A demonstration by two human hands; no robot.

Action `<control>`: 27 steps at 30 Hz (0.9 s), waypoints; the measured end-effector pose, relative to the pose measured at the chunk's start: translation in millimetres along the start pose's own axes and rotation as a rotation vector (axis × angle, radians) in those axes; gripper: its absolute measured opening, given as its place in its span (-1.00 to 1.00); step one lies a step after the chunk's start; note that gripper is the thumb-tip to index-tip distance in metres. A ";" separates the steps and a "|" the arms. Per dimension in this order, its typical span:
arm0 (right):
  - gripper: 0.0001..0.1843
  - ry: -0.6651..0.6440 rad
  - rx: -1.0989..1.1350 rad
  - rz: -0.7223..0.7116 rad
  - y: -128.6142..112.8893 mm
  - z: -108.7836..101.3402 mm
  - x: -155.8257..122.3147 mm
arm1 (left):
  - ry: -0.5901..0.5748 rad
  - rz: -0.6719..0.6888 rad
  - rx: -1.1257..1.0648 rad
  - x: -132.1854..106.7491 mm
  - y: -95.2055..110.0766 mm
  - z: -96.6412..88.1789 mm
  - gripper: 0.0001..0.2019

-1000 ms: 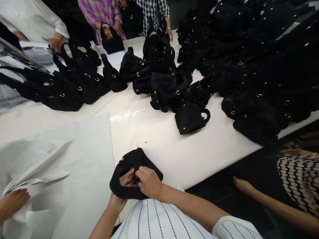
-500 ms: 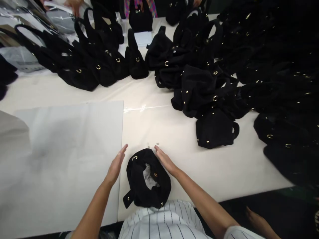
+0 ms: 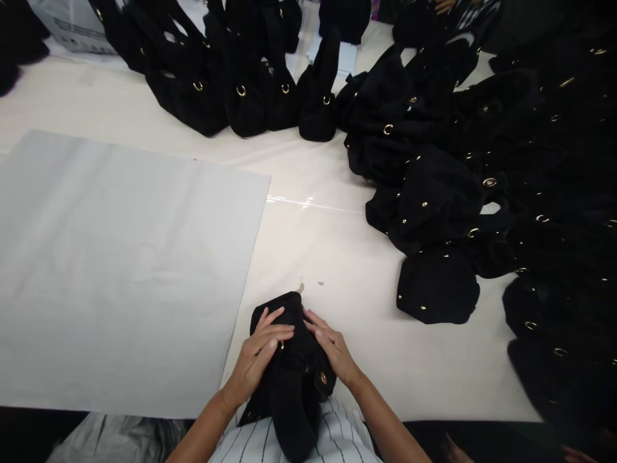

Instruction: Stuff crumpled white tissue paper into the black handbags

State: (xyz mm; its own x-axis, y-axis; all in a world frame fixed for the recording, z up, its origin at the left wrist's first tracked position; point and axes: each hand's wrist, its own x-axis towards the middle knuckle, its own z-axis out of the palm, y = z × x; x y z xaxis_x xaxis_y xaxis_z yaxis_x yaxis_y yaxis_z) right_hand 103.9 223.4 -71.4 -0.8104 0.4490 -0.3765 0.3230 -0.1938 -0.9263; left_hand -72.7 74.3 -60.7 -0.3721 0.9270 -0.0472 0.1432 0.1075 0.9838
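Observation:
A black fabric handbag (image 3: 294,379) with gold-coloured metal fittings sits at the table's near edge, against my striped shirt. Its handle hangs toward me. My left hand (image 3: 255,360) lies on the bag's upper left side with the fingers stretched out and slightly spread. On the opposite side, my right hand (image 3: 335,347) rests its straight fingers flat against the fabric. Both hands touch the bag from outside, and neither has its fingers wrapped round it. The bag's opening is hidden from this angle.
A grey sheet (image 3: 130,270) covers the table's left part. Several black handbags stand in a row (image 3: 241,109) at the back, and more lie piled (image 3: 438,193) on the right. Small flakes (image 3: 301,287) lie just beyond my bag. Another person's hand (image 3: 444,6) shows at the far side.
My hands have come in from beside the handbag and now touch it. The bag's opening with pale lining has gone from sight and its handle now points toward me. The view has shifted.

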 end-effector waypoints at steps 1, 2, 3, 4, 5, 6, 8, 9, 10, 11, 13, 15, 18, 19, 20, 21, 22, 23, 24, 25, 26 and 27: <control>-0.54 0.004 -0.020 -0.003 -6.2 -6.2 4.2 | 0.059 -0.038 -0.058 -2.1 -3.4 -6.2 -0.66; -0.52 0.015 -0.042 -0.011 -13.4 -13.7 8.9 | 0.133 -0.080 -0.107 -6.0 -7.2 -13.4 -0.64; -0.50 0.033 -0.058 -0.022 -21.2 -22.1 14.0 | 0.217 -0.126 -0.143 -11.6 -11.8 -20.9 -0.63; -0.48 0.055 -0.063 -0.037 -28.8 -30.6 19.7 | 0.307 -0.173 -0.175 -18.3 -17.0 -27.8 -0.61; -0.47 0.078 -0.059 -0.054 -35.6 -37.9 25.7 | 0.394 -0.216 -0.215 -25.3 -23.0 -33.1 -0.58; -0.46 0.105 -0.050 -0.074 -40.9 -42.8 31.8 | 0.471 -0.258 -0.270 -31.9 -29.4 -35.7 -0.56; -0.43 0.157 -0.041 -0.126 -45.8 -40.6 42.5 | 0.589 -0.351 -0.454 -41.0 -41.6 -30.4 -0.48; -0.42 0.161 -0.056 -0.148 -44.9 -32.3 46.0 | 0.639 -0.405 -0.562 -42.7 -46.5 -22.3 -0.44; -0.41 0.130 -0.091 -0.166 -42.0 -19.6 47.9 | 0.692 -0.475 -0.653 -42.6 -50.1 -11.6 -0.42; -0.41 0.067 -0.140 -0.180 -37.4 -4.0 48.1 | 0.728 -0.558 -0.728 -41.1 -52.2 0.5 -0.39; -0.40 -0.115 -0.245 -0.192 -25.2 28.5 44.2 | 0.714 -0.710 -0.851 -35.7 -52.4 22.8 -0.37; -0.41 -0.201 -0.290 -0.197 -13.1 50.8 38.4 | 0.607 -0.776 -0.945 -29.7 -48.0 36.1 -0.33; -0.41 -0.111 -0.258 -0.219 -1.0 55.7 34.7 | 0.482 -0.718 -0.953 -19.1 -34.7 39.6 -0.29; -0.40 -0.073 -0.248 -0.234 1.0 52.2 35.2 | 0.472 -0.690 -0.930 -14.3 -29.2 39.0 -0.30; -0.38 -0.045 -0.244 -0.252 2.1 47.7 36.3 | 0.461 -0.657 -0.909 -8.7 -23.7 38.6 -0.31; -0.34 -0.032 -0.244 -0.272 2.2 42.8 37.7 | 0.461 -0.629 -0.892 -2.7 -18.4 38.6 -0.32; -0.30 -0.028 -0.244 -0.291 1.4 38.0 39.1 | 0.463 -0.604 -0.881 3.3 -14.0 39.0 -0.34; -0.26 -0.027 -0.239 -0.308 -0.2 33.5 40.2 | 0.468 -0.583 -0.872 8.7 -10.7 39.8 -0.34; -0.25 -0.021 -0.228 -0.315 -2.7 29.0 40.7 | 0.474 -0.570 -0.861 12.8 -8.7 40.6 -0.34; -0.26 -0.014 -0.215 -0.307 -5.9 24.7 40.3 | 0.482 -0.567 -0.845 14.9 -7.9 41.2 -0.34; -0.29 -0.002 -0.198 -0.283 -9.8 20.4 38.8 | 0.491 -0.573 -0.824 14.5 -8.2 41.1 -0.34; -0.34 0.014 -0.180 -0.246 -14.2 16.1 35.9 | 0.499 -0.575 -0.799 11.3 -9.3 40.3 -0.35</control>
State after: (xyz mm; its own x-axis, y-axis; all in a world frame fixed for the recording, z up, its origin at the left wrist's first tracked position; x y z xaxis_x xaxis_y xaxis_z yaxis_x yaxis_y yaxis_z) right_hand 62.3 228.2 -71.5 -0.8688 0.4751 -0.1398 0.2002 0.0788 -0.9766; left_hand -41.3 98.2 -77.3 -0.5472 0.5442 -0.6359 -0.7373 0.0462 0.6740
